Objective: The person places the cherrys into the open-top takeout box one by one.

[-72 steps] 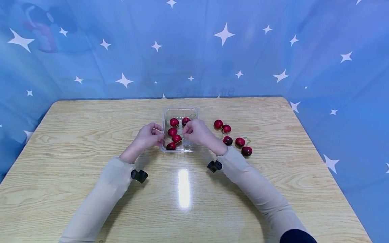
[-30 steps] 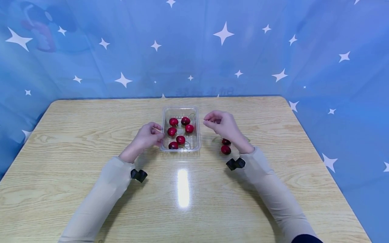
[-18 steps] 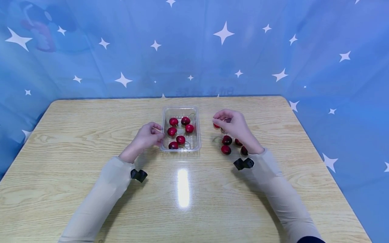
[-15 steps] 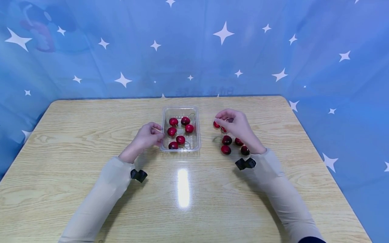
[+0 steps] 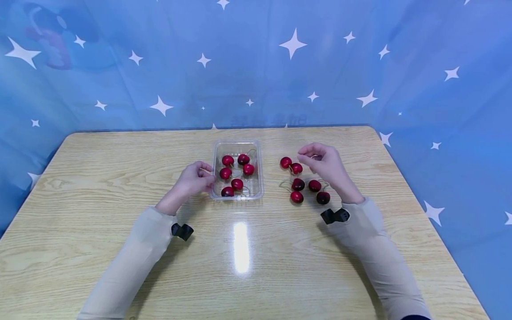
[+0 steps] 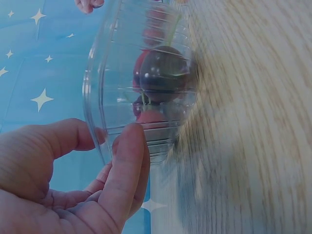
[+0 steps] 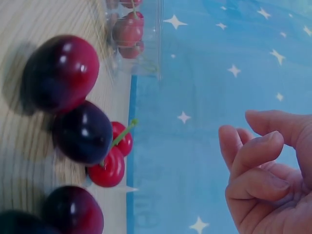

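Note:
A clear plastic container (image 5: 238, 195) with several cherries (image 5: 248, 170) inside sits on the table's far half. My left hand (image 5: 194, 181) pinches its left rim; in the left wrist view the thumb (image 6: 73, 134) lies at the rim and fingers (image 6: 126, 165) press the outer wall. Right of the container lie several loose cherries (image 5: 298, 184) with green stems. My right hand (image 5: 326, 165) hovers just right of the two farthest loose cherries (image 5: 296, 169), its fingers loosely bent and holding nothing. In the right wrist view, dark red cherries (image 7: 83, 131) lie left of this hand.
The wooden table (image 5: 120, 178) ends at a blue star-patterned curtain (image 5: 256, 66) behind it. A black wrist camera (image 5: 335, 216) sits at the right sleeve, another wrist camera (image 5: 182, 231) at the left one.
My right hand has left the container, where one more cherry now shows, and moved right past the loose cherries, uncovering them. The left hand has stayed at the rim.

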Available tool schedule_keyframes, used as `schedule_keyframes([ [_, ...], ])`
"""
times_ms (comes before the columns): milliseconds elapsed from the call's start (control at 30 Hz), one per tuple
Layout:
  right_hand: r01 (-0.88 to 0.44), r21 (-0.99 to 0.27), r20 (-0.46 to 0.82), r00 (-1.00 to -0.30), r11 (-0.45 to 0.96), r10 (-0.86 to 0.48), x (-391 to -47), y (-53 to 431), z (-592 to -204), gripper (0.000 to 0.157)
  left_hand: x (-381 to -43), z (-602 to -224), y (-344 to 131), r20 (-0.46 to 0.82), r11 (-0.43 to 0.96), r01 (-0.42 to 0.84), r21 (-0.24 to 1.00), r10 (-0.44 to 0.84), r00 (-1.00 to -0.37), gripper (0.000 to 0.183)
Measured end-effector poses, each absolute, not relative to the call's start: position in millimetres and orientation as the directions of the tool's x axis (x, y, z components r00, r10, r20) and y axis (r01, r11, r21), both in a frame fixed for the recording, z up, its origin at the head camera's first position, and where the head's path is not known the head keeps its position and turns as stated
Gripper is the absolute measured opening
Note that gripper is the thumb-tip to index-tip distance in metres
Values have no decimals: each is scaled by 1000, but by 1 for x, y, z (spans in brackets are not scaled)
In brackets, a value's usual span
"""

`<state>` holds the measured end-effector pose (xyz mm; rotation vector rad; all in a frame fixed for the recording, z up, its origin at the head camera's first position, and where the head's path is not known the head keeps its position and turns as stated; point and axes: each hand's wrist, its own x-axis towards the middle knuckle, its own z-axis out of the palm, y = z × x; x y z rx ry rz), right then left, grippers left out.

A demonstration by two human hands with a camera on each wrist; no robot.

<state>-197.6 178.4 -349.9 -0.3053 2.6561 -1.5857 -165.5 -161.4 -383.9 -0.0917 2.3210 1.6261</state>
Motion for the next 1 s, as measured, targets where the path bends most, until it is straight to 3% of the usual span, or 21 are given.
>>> schedule_keyframes([
  [1000,-88,-870,34,-992,485,-119,-191,228,-357,24,-165,-383,-162,-290,361,-229,904,124,-949,28],
])
